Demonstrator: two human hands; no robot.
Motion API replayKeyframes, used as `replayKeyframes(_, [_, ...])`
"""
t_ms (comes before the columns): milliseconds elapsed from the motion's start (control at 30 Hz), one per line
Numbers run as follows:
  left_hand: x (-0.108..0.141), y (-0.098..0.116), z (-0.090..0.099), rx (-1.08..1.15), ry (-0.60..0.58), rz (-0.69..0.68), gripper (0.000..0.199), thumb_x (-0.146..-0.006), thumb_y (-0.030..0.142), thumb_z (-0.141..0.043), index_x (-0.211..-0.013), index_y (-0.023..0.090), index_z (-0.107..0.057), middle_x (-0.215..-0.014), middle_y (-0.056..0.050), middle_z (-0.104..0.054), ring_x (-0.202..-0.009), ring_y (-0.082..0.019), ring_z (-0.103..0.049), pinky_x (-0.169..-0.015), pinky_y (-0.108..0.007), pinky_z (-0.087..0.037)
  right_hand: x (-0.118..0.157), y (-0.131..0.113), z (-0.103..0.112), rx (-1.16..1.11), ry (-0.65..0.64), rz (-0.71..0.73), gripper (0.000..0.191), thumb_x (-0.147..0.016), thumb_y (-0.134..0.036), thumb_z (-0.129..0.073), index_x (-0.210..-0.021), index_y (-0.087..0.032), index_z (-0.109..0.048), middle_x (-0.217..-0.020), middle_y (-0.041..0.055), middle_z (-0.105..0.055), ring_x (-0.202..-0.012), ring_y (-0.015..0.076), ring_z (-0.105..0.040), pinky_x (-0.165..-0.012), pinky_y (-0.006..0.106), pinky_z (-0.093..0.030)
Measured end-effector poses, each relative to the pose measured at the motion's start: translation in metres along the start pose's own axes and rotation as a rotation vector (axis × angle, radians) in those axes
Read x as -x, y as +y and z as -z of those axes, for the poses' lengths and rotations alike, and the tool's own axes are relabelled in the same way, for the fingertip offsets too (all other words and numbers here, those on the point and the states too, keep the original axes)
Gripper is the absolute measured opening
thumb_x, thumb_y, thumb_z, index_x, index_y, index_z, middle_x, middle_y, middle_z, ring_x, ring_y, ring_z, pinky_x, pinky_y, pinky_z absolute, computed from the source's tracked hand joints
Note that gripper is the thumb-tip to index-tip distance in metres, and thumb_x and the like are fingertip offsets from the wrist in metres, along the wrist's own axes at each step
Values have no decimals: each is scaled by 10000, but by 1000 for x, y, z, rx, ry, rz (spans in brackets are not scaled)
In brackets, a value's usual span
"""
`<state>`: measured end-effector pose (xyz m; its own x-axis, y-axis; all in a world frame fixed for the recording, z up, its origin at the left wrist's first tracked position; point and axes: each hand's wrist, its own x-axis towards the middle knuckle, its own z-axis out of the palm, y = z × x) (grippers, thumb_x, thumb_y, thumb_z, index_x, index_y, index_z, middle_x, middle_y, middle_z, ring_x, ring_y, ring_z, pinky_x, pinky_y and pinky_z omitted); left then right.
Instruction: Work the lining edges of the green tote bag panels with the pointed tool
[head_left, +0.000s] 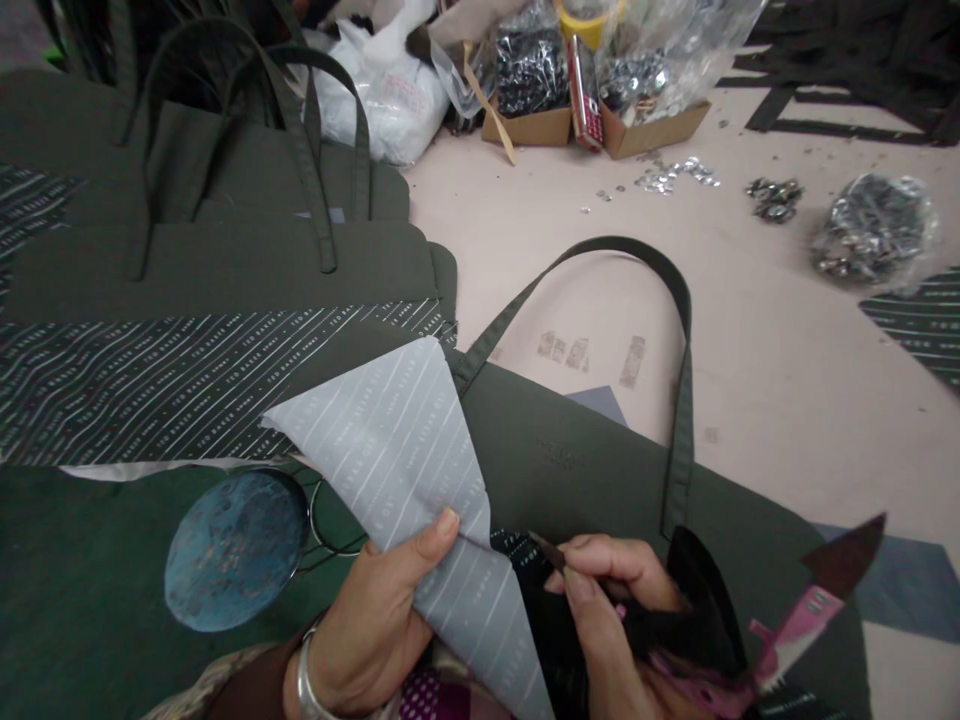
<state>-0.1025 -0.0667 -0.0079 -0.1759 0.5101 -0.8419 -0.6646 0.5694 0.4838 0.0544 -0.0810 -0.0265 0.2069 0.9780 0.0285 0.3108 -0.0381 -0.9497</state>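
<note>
My left hand (pixel 397 590) grips the grey striped lining fabric (pixel 405 430), thumb on top, its upper part folded over the dark green bag panel (pixel 570 440). My right hand (pixel 607 600) pinches a small dark pointed piece (pixel 549 550) between thumb and fingers, close to the black printed lining (pixel 514 542). Pink-handled scissors (pixel 802 620) with a dark blade stick out from the right hand, pointing up and right. A strap handle (pixel 630 245) arches from the panel over the table.
More green bag panels (pixel 225 270) with handles are stacked at the left over striped lining (pixel 150 390). Cardboard boxes of metal parts (pixel 660 130), a white plastic bag (pixel 390 95) and a bag of fasteners (pixel 874 230) sit farther back. A round blue stool (pixel 236 550) is lower left.
</note>
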Motion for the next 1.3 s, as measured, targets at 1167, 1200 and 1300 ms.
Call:
replayKeyframes(1167, [-10, -3, 9, -32, -39, 17, 412, -633, 295, -911, -980, 139, -751, -965, -98, -786, -910, -315, -738, -856, -415, -608, 0, 15, 10, 24, -92, 109, 127, -916, -160, -586, -899, -276, -634, -819, -54, -696, -737, 98, -672, -677, 176, -504])
replayKeyframes(1200, [-11, -3, 9, -33, -40, 18, 410, -627, 302, -913, -968, 137, -753, -964, -102, -786, -920, -323, -736, -859, -424, -606, -1, 13, 9, 41, -86, 87, 121, -923, -172, -575, -900, -275, -633, -813, -53, -695, -725, 100, -666, -681, 189, -501])
replayKeyframes(1300, [-12, -3, 10, -33, -37, 9, 422, -630, 302, -907, -988, 137, -757, -981, -107, -783, -974, -340, -724, -882, -436, -596, -4, 9, 2, 104, -54, 56, 112, -936, -204, -554, -890, -264, -637, -754, -38, -679, -698, 134, -659, -685, 256, -498])
